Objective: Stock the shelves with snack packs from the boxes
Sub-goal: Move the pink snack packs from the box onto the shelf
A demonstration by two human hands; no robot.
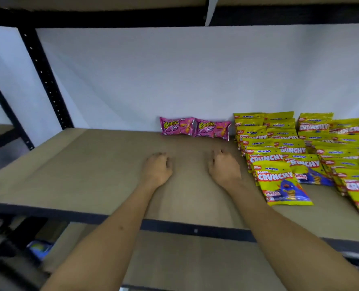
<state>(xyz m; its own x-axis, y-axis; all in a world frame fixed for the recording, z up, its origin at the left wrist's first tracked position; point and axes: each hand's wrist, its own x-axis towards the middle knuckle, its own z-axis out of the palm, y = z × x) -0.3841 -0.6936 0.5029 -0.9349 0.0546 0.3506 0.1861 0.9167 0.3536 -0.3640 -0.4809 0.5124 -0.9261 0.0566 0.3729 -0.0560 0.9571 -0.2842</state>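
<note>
Now, from the head camera, both bare arms reach forward over the front edge of the shelf (90,160), a flat brown board in a black metal frame. The left hand (157,168) sits palm down above the middle of the board, fingers loosely curled, its grip released and holding nothing. The right hand (223,166) is just beside it to the right, also palm down with relaxed, slightly bent fingers, its grip likewise released on nothing. Whether the fingertips actually touch the board, the blur will not let anyone say.

Back at the rear edge, against the white back wall (195,70), two pink snack packs (195,128) stand side by side, touching each other, well apart from both hands. Right of them, filling the right side of the shelf from the rear edge toward the front, come the yellow Crunchy snack packs (279,152), laid in overlapping rows, each one leaning on the pack behind. The nearest yellow pack (281,182) lies flat near the right hand's wrist, just beside it but not touching.

A black upright post (42,76) with a row of holes rises at the rear left corner. Above runs the dark beam of an upper shelf (111,17). Below the front edge a lower board (184,259) shows, and something blue (39,247) lies blurred at the lower left.
</note>
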